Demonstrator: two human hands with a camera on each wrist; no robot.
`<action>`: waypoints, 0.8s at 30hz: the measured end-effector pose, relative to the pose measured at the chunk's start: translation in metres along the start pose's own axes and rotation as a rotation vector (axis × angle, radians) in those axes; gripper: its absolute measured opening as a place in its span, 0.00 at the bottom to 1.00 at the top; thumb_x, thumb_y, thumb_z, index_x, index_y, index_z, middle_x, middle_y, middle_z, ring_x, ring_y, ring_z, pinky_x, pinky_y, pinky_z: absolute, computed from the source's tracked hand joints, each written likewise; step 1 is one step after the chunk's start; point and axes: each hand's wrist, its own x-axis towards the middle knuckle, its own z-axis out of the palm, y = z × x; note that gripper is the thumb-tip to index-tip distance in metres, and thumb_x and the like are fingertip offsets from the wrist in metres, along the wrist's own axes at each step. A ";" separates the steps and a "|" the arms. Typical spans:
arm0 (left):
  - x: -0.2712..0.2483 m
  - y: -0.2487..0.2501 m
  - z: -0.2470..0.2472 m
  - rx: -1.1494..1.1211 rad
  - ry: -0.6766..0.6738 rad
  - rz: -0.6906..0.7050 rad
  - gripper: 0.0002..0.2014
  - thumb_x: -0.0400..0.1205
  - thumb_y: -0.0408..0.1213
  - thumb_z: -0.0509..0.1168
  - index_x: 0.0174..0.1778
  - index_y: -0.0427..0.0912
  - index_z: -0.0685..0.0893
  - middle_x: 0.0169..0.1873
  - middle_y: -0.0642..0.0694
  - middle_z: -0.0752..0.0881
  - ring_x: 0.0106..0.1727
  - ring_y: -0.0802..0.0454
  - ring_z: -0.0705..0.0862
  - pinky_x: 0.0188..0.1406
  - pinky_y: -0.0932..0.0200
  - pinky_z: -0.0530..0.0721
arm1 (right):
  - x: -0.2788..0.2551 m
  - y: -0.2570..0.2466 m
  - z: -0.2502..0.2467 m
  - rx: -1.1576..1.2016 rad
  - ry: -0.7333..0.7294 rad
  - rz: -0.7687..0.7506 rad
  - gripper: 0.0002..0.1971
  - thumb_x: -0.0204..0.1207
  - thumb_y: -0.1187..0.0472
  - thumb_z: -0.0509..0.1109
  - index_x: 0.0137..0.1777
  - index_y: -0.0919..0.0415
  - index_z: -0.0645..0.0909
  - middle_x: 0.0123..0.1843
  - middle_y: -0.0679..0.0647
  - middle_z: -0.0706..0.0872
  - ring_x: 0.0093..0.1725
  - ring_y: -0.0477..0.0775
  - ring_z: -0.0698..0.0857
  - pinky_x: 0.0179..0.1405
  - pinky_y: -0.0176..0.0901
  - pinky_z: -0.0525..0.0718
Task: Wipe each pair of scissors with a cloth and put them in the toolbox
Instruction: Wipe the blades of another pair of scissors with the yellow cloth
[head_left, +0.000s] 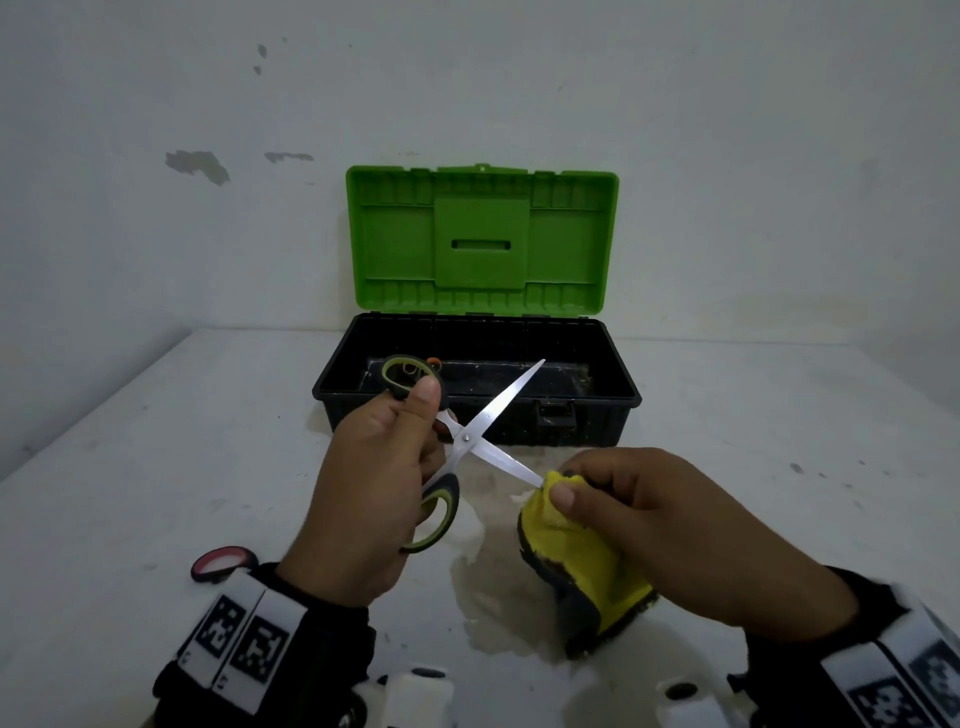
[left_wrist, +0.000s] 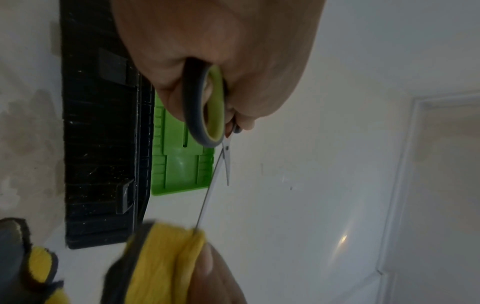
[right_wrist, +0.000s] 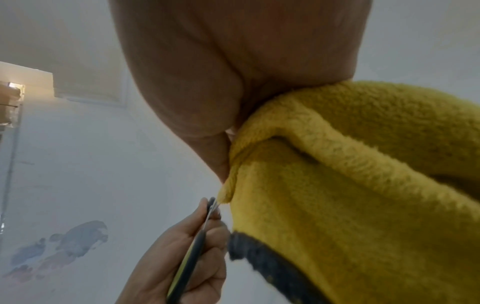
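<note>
Left hand (head_left: 374, 488) gripped the green-and-grey handles of the scissors (head_left: 467, 439), blades spread wide open in an X, held above the table (head_left: 156, 467) just in front of the toolbox (head_left: 587, 415). Right hand (head_left: 670, 525) pinched a yellow cloth (head_left: 576, 556) with a dark grey edge around the tip of the lower blade; upper blade pointed free toward the toolbox. Rest of the cloth hung down to the table. Toolbox was a black tub with a green lid (head_left: 483, 241) standing open against the wall (head_left: 727, 156), set at the back of the table; another orange-tinted handle showed inside at its left end, hard to make out. Pink-and-black scissor handle (head_left: 224, 562) lay on the table near the left wrist. Table was white, scuffed, with a damp-looking stain under the cloth and small dark specks on the right. Wall was white with grey patches of chipped paint at upper left. Lighting dim.
</note>
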 end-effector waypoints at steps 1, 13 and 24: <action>0.001 0.001 -0.004 0.002 0.011 0.004 0.27 0.86 0.50 0.60 0.19 0.48 0.75 0.20 0.51 0.62 0.19 0.56 0.58 0.16 0.64 0.58 | -0.002 0.002 -0.004 -0.010 -0.017 0.015 0.15 0.82 0.47 0.65 0.41 0.55 0.85 0.38 0.52 0.86 0.34 0.46 0.83 0.36 0.41 0.80; 0.007 0.012 -0.019 0.371 -0.471 0.006 0.23 0.82 0.55 0.60 0.37 0.37 0.70 0.26 0.48 0.62 0.26 0.52 0.56 0.21 0.62 0.56 | 0.036 0.032 -0.043 0.505 0.223 0.200 0.14 0.81 0.52 0.66 0.53 0.58 0.90 0.50 0.58 0.93 0.55 0.62 0.90 0.62 0.62 0.85; 0.015 0.007 -0.012 0.590 -0.528 0.061 0.21 0.85 0.53 0.60 0.29 0.45 0.72 0.19 0.56 0.70 0.21 0.58 0.64 0.24 0.64 0.64 | 0.035 -0.015 -0.019 0.100 -0.350 -0.051 0.28 0.83 0.48 0.66 0.29 0.69 0.66 0.29 0.64 0.60 0.28 0.62 0.59 0.27 0.44 0.60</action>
